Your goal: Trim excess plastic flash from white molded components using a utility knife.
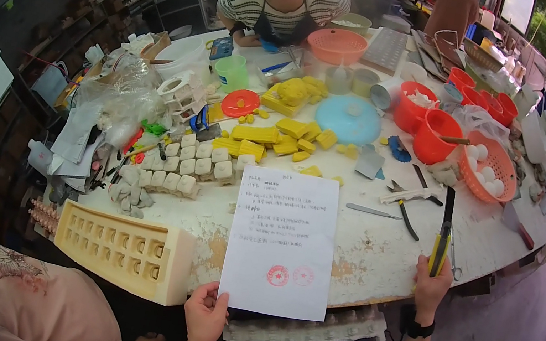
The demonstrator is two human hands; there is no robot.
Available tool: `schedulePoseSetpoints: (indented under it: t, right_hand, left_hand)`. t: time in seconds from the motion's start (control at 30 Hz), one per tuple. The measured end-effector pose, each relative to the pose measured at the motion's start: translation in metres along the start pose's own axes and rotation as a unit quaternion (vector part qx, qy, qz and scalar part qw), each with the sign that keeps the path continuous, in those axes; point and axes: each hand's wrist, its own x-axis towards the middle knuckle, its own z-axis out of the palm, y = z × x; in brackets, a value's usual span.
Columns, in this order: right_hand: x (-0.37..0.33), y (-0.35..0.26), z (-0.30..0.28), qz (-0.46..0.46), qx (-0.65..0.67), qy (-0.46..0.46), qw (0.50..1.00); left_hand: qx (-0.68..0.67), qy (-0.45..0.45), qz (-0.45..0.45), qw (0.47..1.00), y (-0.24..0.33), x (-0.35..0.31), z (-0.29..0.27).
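Observation:
A white printed sheet of paper (282, 244) with two round red stamps stands before me, its lower left corner pinched between the thumb and fingers of my left hand (206, 312). On the right, near the table's edge, my right hand (432, 287) is wrapped round a yellow and black utility knife (443, 235) that points away from me. Pliers (407, 218) and a thin metal blade (374, 211) lie between the sheet and the knife. To the left of the paper sits a cream mould block (122, 250) with rows of square hollows.
Several small whitish cast blocks (191, 165) and yellow clay lumps (257, 133) cover the table's middle. Red buckets (435, 136), a blue lid (349, 118) and an orange basket (489, 171) stand farther back. Another person (282, 9) sits opposite; a pink-shirted person (36, 293) is at my left.

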Motion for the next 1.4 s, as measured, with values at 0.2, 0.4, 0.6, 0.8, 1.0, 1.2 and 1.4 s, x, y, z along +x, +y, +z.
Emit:
schedulePoseSetpoints:
  t: [0.2, 0.4, 0.6, 0.8, 1.0, 1.2, 1.4]
  right_hand:
    - [0.001, 0.000, -0.001, -0.006, -0.008, -0.012, 1.000]
    - [0.000, 0.008, -0.003, -0.002, 0.003, -0.011, 1.000]
    - [-0.001, 0.006, -0.002, -0.002, 0.006, -0.026, 1.000]
    - [0.000, 0.006, -0.003, -0.012, 0.006, -0.026, 1.000]
    - [0.000, 0.001, -0.001, -0.017, -0.021, -0.010, 1.000]
    - [-0.001, 0.002, -0.003, -0.004, -0.018, -0.011, 1.000]
    - [0.000, 0.005, -0.003, -0.007, -0.015, -0.016, 1.000]
  left_hand:
    - [0.017, 0.004, -0.010, 1.000, -0.002, -0.011, -0.004]
    - [0.004, 0.009, -0.012, 1.000, -0.006, -0.018, -0.006]
    - [0.025, 0.002, 0.026, 0.999, -0.017, -0.018, -0.009]
    - [0.041, 0.006, 0.026, 0.999, -0.022, -0.017, -0.006]
    - [0.003, 0.019, -0.018, 1.000, -0.015, -0.022, -0.007]
    - [0.000, 0.003, -0.010, 1.000, -0.016, -0.019, -0.006]
    - [-0.001, 0.007, -0.010, 1.000, -0.015, -0.019, -0.005]
